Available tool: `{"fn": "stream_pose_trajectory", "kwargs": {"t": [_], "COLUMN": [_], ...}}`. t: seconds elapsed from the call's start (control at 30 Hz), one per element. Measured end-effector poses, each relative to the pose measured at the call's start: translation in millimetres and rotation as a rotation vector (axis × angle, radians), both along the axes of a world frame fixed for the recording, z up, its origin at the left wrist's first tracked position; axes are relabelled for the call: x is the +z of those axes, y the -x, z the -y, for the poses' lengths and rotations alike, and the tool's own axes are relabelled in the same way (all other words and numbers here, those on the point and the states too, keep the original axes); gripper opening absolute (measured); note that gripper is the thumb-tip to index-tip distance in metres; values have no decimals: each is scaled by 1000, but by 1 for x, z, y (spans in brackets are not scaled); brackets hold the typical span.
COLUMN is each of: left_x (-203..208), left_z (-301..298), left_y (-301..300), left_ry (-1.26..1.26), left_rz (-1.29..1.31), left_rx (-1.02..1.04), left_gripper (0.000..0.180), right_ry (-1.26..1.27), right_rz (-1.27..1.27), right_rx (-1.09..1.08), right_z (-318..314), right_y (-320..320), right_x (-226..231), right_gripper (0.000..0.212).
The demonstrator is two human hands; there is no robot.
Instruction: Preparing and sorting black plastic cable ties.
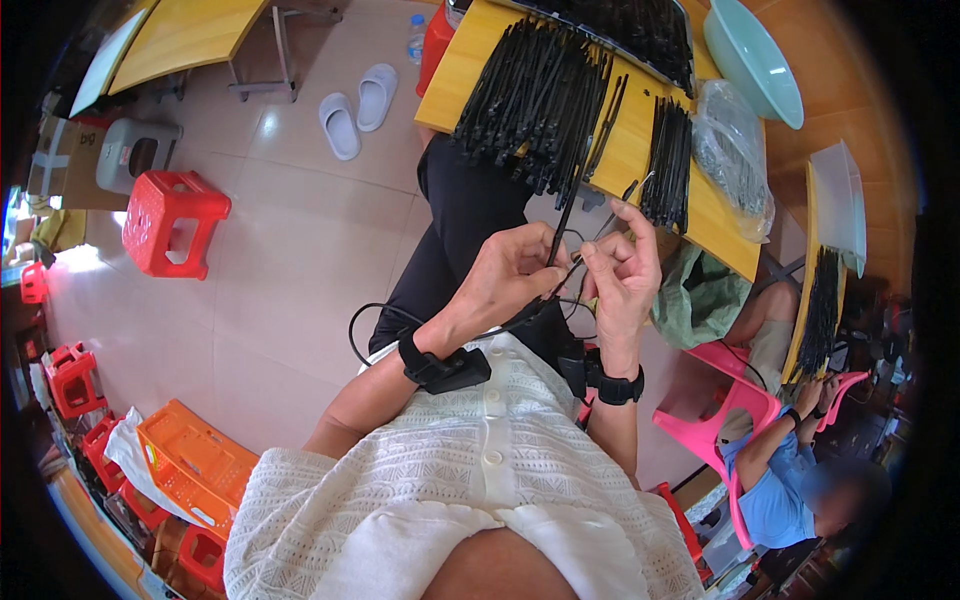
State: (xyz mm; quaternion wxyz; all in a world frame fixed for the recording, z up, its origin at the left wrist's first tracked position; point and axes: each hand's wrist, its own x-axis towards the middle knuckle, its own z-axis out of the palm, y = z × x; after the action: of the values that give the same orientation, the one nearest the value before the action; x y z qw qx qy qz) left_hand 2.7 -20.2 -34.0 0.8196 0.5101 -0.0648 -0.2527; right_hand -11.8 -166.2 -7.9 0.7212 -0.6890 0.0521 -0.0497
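Note:
My left hand (515, 268) is closed with thumb and fingers round a long, thin black strip (567, 215) that stands up toward the table edge. Close beside it, my right hand (622, 268) pinches thumb against finger at the lower end of the strip, with its index finger raised. Thin dark loops hang around the fingers, too fine to make out. Just beyond the right fingertips is a small black piece with a pale tip (640, 186). On the yellow table (622, 178) a big pile of black strips (535, 95) and a smaller bundle (667, 165) overhang the near edge.
Behind the piles are a black tray (640, 30), a pale green basin (755, 60) and a clear plastic bag (733, 150). A green sack (700, 290) hangs below. On the right a co-worker in blue (775, 485) sits by pink chairs (715, 400). Red stools (175, 222) and slippers (357, 110) are left.

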Motion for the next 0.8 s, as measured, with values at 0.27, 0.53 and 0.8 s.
{"fn": "stream_pose_trajectory", "kwargs": {"t": [0.27, 0.53, 0.8], "left_x": [-4, 1, -6], "left_z": [2, 3, 3], "left_y": [3, 1, -5], "left_ry": [62, -158, 23], "left_rz": [-9, 64, 2], "left_rx": [26, -2, 197], "left_gripper": [13, 18, 18], "right_ry": [83, 115, 61], "right_rz": [6, -51, -53], "right_rx": [2, 8, -179], "right_z": [-2, -3, -18], "right_y": [2, -1, -3], "right_x": [-1, -4, 6], "right_gripper": [56, 60, 64]}}
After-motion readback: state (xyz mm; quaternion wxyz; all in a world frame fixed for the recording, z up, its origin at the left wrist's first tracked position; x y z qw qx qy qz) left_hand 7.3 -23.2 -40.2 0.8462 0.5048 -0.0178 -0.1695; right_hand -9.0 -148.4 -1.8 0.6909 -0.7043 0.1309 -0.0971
